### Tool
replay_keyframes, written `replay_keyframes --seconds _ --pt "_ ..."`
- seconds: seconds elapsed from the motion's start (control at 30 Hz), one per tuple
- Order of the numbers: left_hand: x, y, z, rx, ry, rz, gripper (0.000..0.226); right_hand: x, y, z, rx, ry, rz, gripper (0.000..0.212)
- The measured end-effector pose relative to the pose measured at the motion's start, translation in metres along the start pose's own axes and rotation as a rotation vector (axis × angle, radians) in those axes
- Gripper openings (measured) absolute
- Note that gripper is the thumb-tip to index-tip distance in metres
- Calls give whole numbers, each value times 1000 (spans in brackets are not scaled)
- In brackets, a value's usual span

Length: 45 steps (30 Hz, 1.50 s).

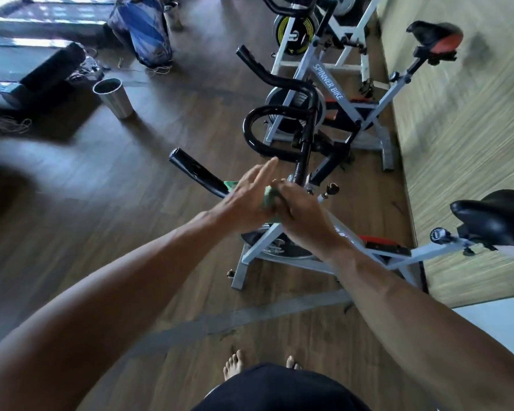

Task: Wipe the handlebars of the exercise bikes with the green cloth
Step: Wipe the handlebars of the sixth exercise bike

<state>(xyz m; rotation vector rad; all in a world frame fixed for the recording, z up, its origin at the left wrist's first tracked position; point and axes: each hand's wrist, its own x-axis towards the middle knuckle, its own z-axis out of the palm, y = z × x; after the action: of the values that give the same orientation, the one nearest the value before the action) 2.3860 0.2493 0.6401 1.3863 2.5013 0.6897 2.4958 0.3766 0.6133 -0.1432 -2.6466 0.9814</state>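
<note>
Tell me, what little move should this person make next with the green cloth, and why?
Probably slide the green cloth leftward along the black handlebar toward its capped end. The cloth sits bunched between the left hand and right hand near the bar's inner end, with the right hand's grip curled round it, while the outer stretch of the bar lies bare, seemingly not yet wiped.

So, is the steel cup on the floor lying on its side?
No, the steel cup stands upright on the wooden floor, its open mouth facing up.
</note>
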Motion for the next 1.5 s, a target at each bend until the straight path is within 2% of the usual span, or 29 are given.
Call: replay_keyframes --seconds 0.17,0.27,0.4,0.57,0.7,0.8,0.9,0.97,1.07,1.17,1.23,1.37,1.5 --pt "-25 -50 -32 240 169 -3 56 10 0 18 -145 -18 -9 39" --pt "-36 -68 -33 409 207 111 41 8 13 4 -180 -60 -55 39" --pt "-36 -77 -27 358 289 137 29 1 21 -17 -196 -80 -2 38" --pt "-32 -74 -20 281 367 129 21 18 -14 28 -325 -12 72 46" --pt "-30 -75 -17 253 385 123 18 17 -25 56 -460 29 162 51" --pt "-31 -75 -17 235 396 115 19 11 -5 49 -496 41 15 44" --pt "-31 -72 -17 251 407 120 18 13 29 27 -426 37 -86 38" --pt "-31 -73 -16 262 413 114 18 21 30 22 -384 73 -74 40" --pt "-29 -76 -15 237 407 102 20 30 2 41 -391 155 79 48" --pt "-30 -76 -15 229 417 130 20 30 -15 54 -414 189 150 38" --pt "-29 -75 -16 239 432 141 20 29 -11 53 -409 192 116 35" --pt "-29 -77 -14 252 438 148 21 22 12 40 -496 141 30 50" --pt "-29 -78 -12 262 439 141 21 26 7 39 -516 151 14 45"
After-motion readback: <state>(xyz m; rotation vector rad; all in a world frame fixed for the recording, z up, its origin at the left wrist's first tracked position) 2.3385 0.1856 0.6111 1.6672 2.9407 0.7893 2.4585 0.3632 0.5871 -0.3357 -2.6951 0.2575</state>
